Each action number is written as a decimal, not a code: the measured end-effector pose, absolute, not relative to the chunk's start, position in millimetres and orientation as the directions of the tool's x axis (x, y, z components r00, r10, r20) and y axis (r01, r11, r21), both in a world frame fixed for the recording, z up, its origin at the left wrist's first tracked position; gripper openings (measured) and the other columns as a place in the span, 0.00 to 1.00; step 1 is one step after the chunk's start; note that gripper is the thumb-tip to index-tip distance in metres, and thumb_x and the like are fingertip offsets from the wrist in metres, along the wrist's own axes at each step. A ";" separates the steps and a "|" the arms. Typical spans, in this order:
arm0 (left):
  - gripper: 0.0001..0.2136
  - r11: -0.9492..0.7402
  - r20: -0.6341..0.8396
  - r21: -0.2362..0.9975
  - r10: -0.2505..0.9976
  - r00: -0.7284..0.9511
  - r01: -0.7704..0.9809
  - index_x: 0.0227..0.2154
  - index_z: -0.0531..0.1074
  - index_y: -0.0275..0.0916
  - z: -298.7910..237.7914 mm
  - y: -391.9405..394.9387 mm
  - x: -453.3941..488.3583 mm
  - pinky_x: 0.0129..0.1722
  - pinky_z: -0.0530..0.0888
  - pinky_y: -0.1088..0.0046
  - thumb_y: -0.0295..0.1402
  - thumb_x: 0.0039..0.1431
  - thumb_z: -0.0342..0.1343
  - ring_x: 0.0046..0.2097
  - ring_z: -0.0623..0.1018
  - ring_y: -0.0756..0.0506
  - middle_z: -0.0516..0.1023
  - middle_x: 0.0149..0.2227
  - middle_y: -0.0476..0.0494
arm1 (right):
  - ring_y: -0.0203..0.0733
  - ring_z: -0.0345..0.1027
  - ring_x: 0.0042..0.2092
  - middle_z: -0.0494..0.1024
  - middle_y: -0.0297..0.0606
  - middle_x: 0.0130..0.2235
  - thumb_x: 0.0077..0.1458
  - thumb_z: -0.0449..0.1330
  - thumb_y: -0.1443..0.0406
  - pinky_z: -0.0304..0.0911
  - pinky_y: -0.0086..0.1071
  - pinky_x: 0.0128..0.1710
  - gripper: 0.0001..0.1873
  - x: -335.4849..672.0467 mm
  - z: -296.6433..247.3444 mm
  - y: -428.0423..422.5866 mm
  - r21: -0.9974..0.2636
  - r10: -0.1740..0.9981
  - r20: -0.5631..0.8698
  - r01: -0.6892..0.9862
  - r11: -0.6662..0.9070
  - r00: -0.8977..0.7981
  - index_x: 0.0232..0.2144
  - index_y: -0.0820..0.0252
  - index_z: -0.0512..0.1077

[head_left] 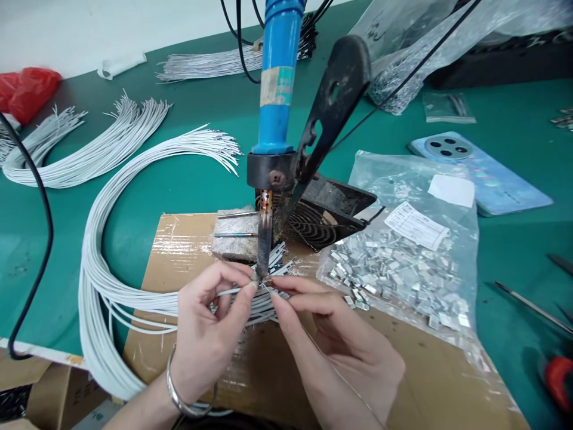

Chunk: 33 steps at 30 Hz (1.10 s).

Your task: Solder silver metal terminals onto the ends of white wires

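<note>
A blue-handled soldering iron [276, 89], clamped in a black bracket [333, 101], points straight down. Its tip [263, 251] ends right between my fingertips. My left hand [210, 334], with a metal bangle at the wrist, is closed in a pinch on a white wire [226, 292] just under the tip. Thumb and finger of my right hand [331, 340] pinch a thin strand of solder wire [353, 388], which trails down across the palm. Its end meets the tip, where fingers partly hide the joint. Behind and beneath my hands lies a bundle of white wires [134, 283].
Cardboard [179, 245] covers the green table under my hands. Behind stand a fibrous block [233, 245] with metal rods and a black fan [313, 221]. To the right lie a plastic bag of small metal pieces [394, 269], a phone [487, 170] and a screwdriver [532, 304].
</note>
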<state>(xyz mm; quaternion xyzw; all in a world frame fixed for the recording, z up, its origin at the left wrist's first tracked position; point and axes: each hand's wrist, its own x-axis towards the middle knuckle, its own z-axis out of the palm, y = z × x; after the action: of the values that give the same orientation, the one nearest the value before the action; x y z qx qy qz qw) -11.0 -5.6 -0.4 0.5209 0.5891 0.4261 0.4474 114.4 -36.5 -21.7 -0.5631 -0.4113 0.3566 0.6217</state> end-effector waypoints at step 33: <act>0.05 0.071 -0.062 0.971 0.997 -0.044 0.229 0.28 0.76 0.40 -1.6 -5.4 -10.2 0.33 0.73 0.79 0.27 0.60 0.62 0.36 0.78 0.49 0.81 0.35 0.48 | 0.36 0.79 0.42 0.85 0.32 0.40 0.56 0.68 0.71 0.70 0.27 0.45 0.08 113.9 -23.7 -36.0 -0.996 0.909 0.078 0.002 0.084 0.409 0.28 0.53 0.78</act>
<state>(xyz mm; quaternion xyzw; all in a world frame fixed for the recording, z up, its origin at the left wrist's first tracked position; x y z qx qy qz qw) -10.2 -5.4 -1.6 0.5285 0.5802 0.4305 0.4459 113.9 -36.0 -23.7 -0.5683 -0.4006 0.3672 0.6178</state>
